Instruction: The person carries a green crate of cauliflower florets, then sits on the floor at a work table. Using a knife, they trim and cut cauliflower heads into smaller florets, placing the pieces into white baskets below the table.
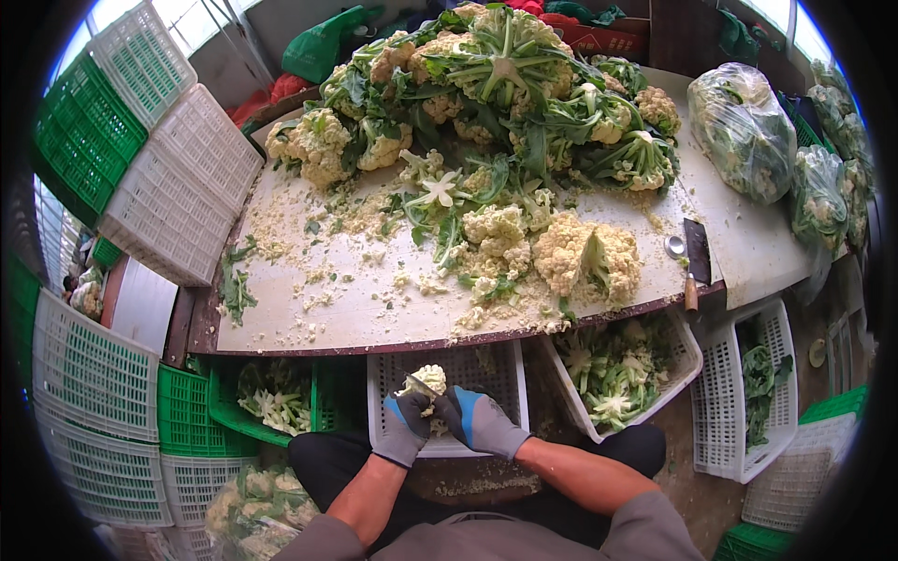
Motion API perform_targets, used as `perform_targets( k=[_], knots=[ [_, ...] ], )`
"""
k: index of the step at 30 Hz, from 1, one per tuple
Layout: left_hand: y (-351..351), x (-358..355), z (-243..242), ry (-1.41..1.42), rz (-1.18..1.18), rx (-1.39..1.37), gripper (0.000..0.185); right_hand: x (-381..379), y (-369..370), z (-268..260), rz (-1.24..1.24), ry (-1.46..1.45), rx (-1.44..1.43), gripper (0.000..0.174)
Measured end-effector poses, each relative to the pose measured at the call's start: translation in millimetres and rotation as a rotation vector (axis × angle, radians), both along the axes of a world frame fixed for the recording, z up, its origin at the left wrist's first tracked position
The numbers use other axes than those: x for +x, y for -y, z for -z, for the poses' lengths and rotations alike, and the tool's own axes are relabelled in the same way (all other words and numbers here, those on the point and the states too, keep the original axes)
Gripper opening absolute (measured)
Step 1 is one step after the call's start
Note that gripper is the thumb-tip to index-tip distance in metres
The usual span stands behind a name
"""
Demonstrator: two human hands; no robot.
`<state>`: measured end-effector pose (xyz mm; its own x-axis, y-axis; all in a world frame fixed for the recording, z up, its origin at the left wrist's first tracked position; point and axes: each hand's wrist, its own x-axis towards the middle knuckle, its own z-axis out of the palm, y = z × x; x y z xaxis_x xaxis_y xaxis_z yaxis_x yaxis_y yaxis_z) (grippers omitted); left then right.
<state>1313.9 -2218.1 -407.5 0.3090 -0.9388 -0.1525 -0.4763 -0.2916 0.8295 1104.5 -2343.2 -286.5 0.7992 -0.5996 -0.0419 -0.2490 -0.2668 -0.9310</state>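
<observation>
My left hand [407, 423], in a grey, black and blue work glove, holds a small cauliflower piece [429, 379] over a white plastic crate [518, 393]. My right hand [471, 419], gloved the same way, meets it at the piece. A thin blade [419, 384], seemingly a small knife's, runs from the right hand across the cauliflower; its handle is hidden in the fist. Beyond the hands, a halved cauliflower head [561, 252] and loose florets [494, 235] lie on the white-topped table [280, 308].
A large heap of leafy cauliflowers [449, 105] covers the table's back. A cleaver [697, 252] lies near the right edge, its wooden handle overhanging. Crates of trimmings [691, 350] [263, 438] flank my knees. Bagged cauliflower [744, 133] stands right; stacked crates [175, 189] rise left.
</observation>
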Motion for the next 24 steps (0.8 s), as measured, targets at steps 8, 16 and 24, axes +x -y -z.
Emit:
perform_targets(
  k=[8, 16, 24],
  knots=[
    [-10.2, -34.5, -9.3, 0.053, -0.088, 0.167, 0.018, 0.6, -2.7, 9.2, -0.141, -0.319, -0.172, 0.033],
    [-3.8, -45.8, -6.1, -0.832, -0.37, -0.105, 0.054, -10.9, 15.4, 29.7, -0.039, -0.194, 0.046, 0.047],
    [31.2, -72.0, -112.9, -0.147, -0.29, -0.235, 0.076, -42.1, 18.9, 42.1, -0.18, -0.568, -0.043, 0.056]
  ],
)
